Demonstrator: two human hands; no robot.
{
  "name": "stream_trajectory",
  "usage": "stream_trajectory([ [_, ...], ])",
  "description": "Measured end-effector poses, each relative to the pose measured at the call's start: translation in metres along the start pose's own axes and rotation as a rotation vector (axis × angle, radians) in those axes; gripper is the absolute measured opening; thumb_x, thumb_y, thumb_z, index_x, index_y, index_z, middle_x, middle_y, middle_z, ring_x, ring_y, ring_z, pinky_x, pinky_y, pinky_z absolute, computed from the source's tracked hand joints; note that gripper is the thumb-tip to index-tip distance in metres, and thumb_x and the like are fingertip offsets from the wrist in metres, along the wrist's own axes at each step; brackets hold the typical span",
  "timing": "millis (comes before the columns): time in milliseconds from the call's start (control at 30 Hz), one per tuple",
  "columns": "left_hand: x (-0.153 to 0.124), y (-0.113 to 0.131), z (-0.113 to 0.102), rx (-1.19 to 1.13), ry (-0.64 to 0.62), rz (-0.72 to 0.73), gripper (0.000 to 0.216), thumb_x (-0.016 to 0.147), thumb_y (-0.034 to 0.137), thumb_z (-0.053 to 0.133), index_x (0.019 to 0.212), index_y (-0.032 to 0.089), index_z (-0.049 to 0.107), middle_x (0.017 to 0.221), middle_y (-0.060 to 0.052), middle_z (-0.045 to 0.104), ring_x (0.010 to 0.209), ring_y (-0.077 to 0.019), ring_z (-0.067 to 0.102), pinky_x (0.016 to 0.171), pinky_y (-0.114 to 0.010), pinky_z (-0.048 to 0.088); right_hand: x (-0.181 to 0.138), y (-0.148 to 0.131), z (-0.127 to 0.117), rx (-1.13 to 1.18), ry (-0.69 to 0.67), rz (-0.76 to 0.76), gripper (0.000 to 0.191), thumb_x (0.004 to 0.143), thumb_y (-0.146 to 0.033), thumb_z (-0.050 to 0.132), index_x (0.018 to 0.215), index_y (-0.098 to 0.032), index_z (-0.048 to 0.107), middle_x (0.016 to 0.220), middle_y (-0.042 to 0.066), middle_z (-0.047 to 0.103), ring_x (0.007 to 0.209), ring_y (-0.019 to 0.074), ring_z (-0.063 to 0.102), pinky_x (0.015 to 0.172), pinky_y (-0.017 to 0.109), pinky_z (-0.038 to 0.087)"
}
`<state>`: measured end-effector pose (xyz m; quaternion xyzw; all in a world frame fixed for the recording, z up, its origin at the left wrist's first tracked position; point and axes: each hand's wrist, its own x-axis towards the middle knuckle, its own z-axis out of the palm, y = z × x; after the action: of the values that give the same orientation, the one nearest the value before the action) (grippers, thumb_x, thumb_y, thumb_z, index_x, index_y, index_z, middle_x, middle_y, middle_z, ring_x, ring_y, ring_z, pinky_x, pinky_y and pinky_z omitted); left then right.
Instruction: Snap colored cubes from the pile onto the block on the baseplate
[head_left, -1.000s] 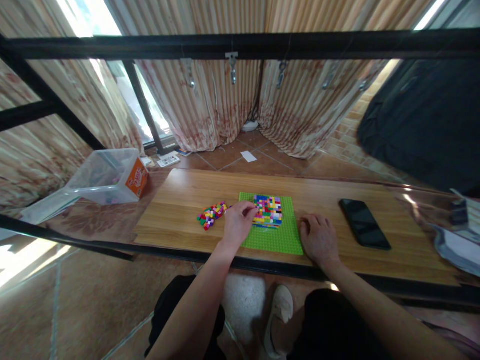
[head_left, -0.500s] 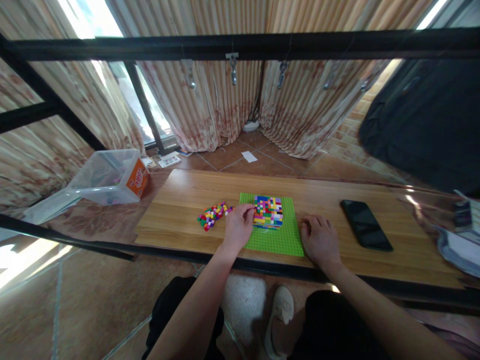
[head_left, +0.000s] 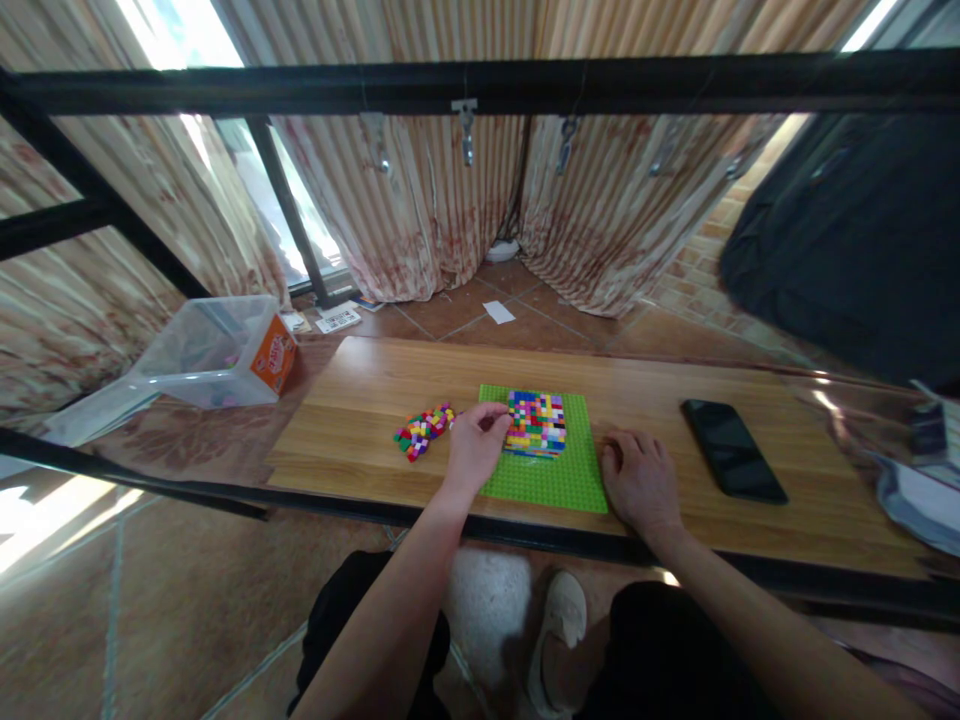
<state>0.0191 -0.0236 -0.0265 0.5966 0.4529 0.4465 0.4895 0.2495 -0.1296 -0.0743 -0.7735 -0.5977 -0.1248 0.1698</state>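
My left hand (head_left: 475,448) is at the left side of a block of stacked, many-coloured toy bricks (head_left: 537,424), thumb and fingertips pinched together by its edge. Whatever small thing the pinch holds is too hidden to make out. Under the brick block lies a green studded baseplate (head_left: 555,484). To the left of this hand, a pile of loose small bricks (head_left: 423,432) is spread on the wood. My right hand (head_left: 642,482) rests palm down on the tabletop beside the baseplate's right edge, fingers loosely bent and apart from the bricks.
The baseplate lies on a wooden tabletop (head_left: 360,380) with a dark front rail. A black phone (head_left: 733,450) lies to the right. Beyond the left end stands a clear plastic box (head_left: 214,355) with an orange label. A black bar (head_left: 480,88) crosses above, with clips hanging from it.
My left hand has shifted very slightly left, its fingertips still beside the brick block. The right hand, bricks and baseplate stay where they were.
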Motion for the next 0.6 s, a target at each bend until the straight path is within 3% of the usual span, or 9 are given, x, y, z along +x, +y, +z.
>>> stream_trajectory([
  [433,0.002,-0.013,0.009,-0.128,-0.001,-0.077,0.014,0.077,0.025,0.067,0.085,0.014,0.073,0.078,-0.004,0.073,0.068,-0.0136,0.065,0.063,-0.025,0.052,-0.001,0.0,0.0,0.001,0.001,-0.023,0.023,0.092,-0.025,0.043,0.1,-0.017,0.064,0.101,0.012,0.065,0.097,0.0261,0.053,0.082,0.038,0.037],
  [600,-0.002,-0.011,-0.001,-0.111,0.008,-0.072,0.022,0.087,0.028,0.055,0.089,0.015,0.073,0.077,-0.004,0.072,0.066,-0.0128,0.065,0.061,-0.024,0.052,0.0,0.001,0.001,-0.003,0.007,-0.026,0.023,0.093,-0.025,0.043,0.098,-0.017,0.064,0.101,0.011,0.066,0.097,0.0257,0.053,0.083,0.038,0.037],
])
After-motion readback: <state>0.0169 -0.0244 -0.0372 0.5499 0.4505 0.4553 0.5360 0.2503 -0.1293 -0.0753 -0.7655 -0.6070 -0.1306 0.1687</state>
